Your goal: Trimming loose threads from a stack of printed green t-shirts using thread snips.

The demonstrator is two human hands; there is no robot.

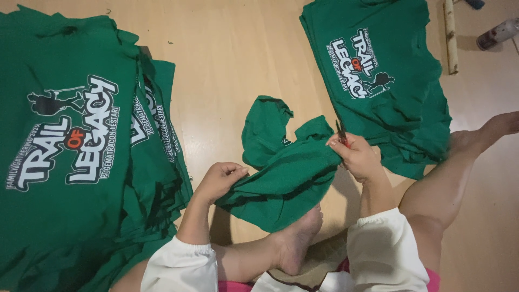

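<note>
Left stack: I see a tall pile of green shirts (70, 162) at nine o'clock, printed side up, well apart from both hands.
Left hand: my view shows the left hand (219, 181) near centre, fingers curled and pinched shut on the near edge of the loose shirt, wrist bent back toward the body, white cuff at the forearm.
Loose shirt: the crumpled green shirt (284, 173) lies on the wooden floor (227, 59) between the hands, bunched, one corner reaching toward twelve o'clock and its near edge touching a bare foot (297, 240) at six o'clock.
Right hand: the right hand (359, 159) at two o'clock of the shirt is closed around small red-handled snips (341, 135), blades pointing up and away; it also grips a fold of cloth.
Doing it well: I judge the cloth should be kept taut between the two grips, with the blade tips only at the stray thread, clear of the fabric.
Right stack: a second pile of green shirts (389, 70) sits at one o'clock, just beside the right hand.
Far right: a wooden stick (450, 38) and a small bottle (497, 33) lie at two o'clock.
</note>
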